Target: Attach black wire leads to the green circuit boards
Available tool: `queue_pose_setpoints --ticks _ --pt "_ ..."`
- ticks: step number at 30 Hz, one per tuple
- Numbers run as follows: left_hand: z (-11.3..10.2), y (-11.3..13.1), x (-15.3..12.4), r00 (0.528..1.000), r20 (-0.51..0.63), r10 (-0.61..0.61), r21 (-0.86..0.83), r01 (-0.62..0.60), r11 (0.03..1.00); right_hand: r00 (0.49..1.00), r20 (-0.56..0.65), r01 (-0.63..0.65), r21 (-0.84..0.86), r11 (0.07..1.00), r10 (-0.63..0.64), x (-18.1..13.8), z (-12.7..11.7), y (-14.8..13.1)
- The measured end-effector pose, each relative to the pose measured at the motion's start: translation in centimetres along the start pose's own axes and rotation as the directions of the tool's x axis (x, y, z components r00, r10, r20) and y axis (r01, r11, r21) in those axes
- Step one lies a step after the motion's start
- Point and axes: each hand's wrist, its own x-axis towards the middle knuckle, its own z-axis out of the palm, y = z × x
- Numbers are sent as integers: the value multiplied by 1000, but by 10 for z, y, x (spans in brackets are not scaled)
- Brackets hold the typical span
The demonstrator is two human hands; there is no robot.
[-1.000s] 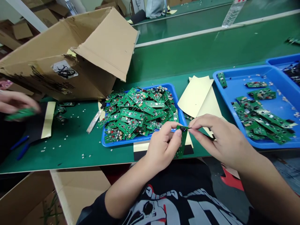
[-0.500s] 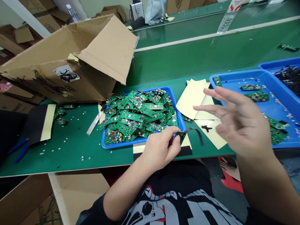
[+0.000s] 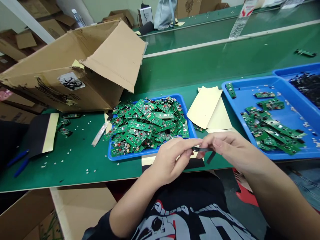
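A tipped cardboard box (image 3: 75, 73) lies far left on the green desk (image 3: 75, 160), with yellow sheets (image 3: 207, 106) between two trays. At the near edge we see the left hand (image 3: 172, 160) and right hand (image 3: 232, 150) meet, both pinching a small black strip (image 3: 210, 156) at the fingertips. The middle blue tray (image 3: 147, 154) is heaped with green circuit boards (image 3: 150, 123) — the right blue tray (image 3: 287, 155) holds scattered boards (image 3: 272, 130).
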Motion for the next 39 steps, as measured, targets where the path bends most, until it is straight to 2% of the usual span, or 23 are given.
queue_pose_setpoints --ticks 7,11,15,19,22,27,29,31,33,36,39 --pt "1 -5 -2 999 -37 34 102 -30 994 991 -132 -48 -186 981 23 -3 7 -19" --pt "4 -6 -4 999 -2 -46 102 46 994 987 -161 -74 -349 934 18 -3 7 -25" --pt "3 -3 -5 993 48 -109 70 105 992 981 -182 -34 -513 858 -70 -3 6 -25" --pt "2 -3 -4 983 104 -152 56 147 988 971 -125 75 -656 751 -206 -4 5 -23" --pt "4 -7 -4 984 77 -159 87 152 985 934 -43 203 -754 625 -355 -5 6 -18" --pt "10 -16 -2 994 -86 -64 161 77 984 810 92 359 -859 365 -579 -5 11 -8" --pt "11 -17 -2 991 -130 -19 158 40 987 776 129 399 -859 322 -617 -6 12 -5" --pt "9 -17 -1 985 -171 20 160 8 987 770 155 443 -828 343 -620 -8 11 -3" --pt "6 -16 0 972 -223 70 186 -28 982 784 142 461 -785 413 -604 -10 10 -1" --pt "2 -14 2 941 -273 199 266 -125 956 845 8 402 -669 625 -535 -14 9 0" --pt "-1 -13 4 916 -238 322 368 -222 903 909 -133 296 -463 836 -395 -14 9 -5"
